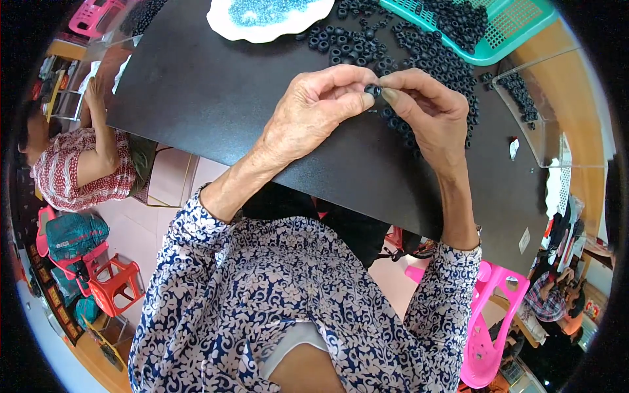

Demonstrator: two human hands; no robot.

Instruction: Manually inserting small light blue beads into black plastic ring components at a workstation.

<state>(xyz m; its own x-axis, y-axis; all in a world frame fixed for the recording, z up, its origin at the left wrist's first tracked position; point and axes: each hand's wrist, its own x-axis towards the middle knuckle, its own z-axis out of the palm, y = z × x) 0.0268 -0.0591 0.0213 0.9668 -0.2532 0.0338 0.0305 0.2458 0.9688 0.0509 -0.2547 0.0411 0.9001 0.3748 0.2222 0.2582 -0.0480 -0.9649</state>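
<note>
Over the table point(216, 98), my left hand point(311, 111) pinches a small black ring-shaped piece point(372, 90) between thumb and fingertips. My right hand point(438, 121) meets it from the other side, thumb and forefinger closed against the piece's right edge. Whatever those right fingertips hold is too small to make out. Loose black ring-shaped pieces point(350, 49) spread beyond and beneath my hands, partly hidden by the right one. Farther back, a white scalloped plate point(262, 37) bears a heap of small clear-blue pieces point(262, 10).
A green plastic basket point(488, 57) with more black pieces stands at the far right. Beside it, a clear tray point(538, 147) contains some too. One person point(82, 164) sits at the left. Pink chair point(481, 340) and red stool point(114, 285) stand on the floor.
</note>
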